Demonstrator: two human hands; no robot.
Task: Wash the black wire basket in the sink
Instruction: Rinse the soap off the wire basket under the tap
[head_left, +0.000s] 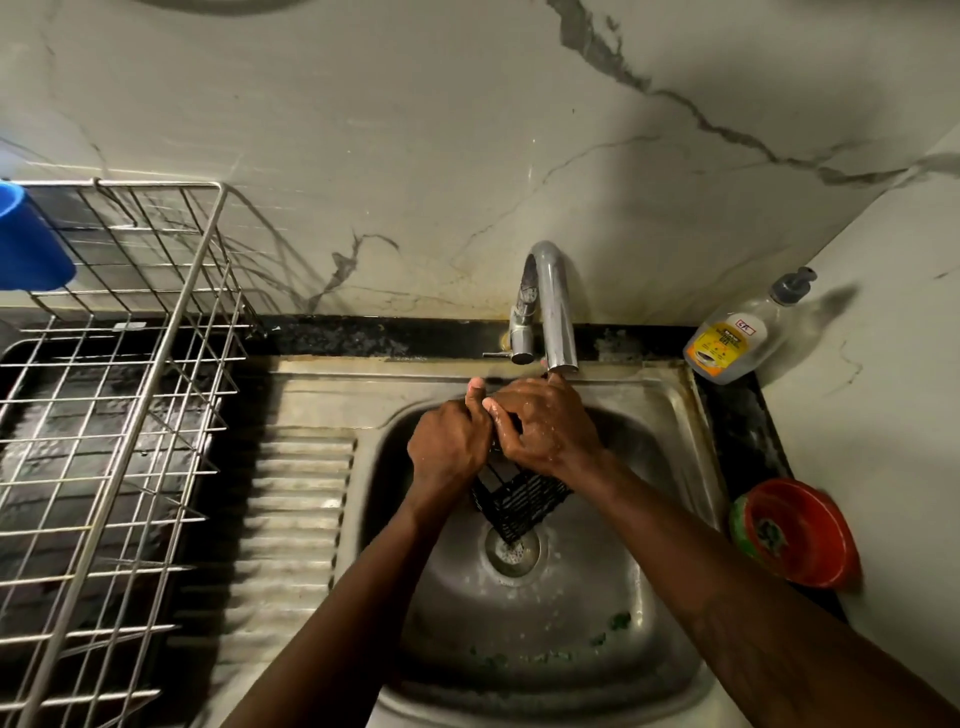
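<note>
Though the pump bottle (737, 338) has a yellow label with a small red mark on top, its words are too small to read. It stands at 2 o'clock from the sink (597, 597), on the black surface (743, 441), where two white stone walls (415, 130) with grey lines meet.

One steel sink sits in the middle, with a ridged draining side at 9 o'clock. One shiny tap (550, 306) bends over it at 12 o'clock. One red bowl (800, 530) sits at 3 o'clock on the surface. One big wire rack (130, 415) stands far out at 9 o'clock, and one blue cup (31, 244) is at its far corner. A few green bits (618, 618) lie in the sink at 5 o'clock.

One black wire basket (519, 501) is tilted over the drain (511, 553), just below the tap. The left hand (451, 447) is curled tight on its left side, thumb up. The wet right hand (545, 431) curls over its top.
</note>
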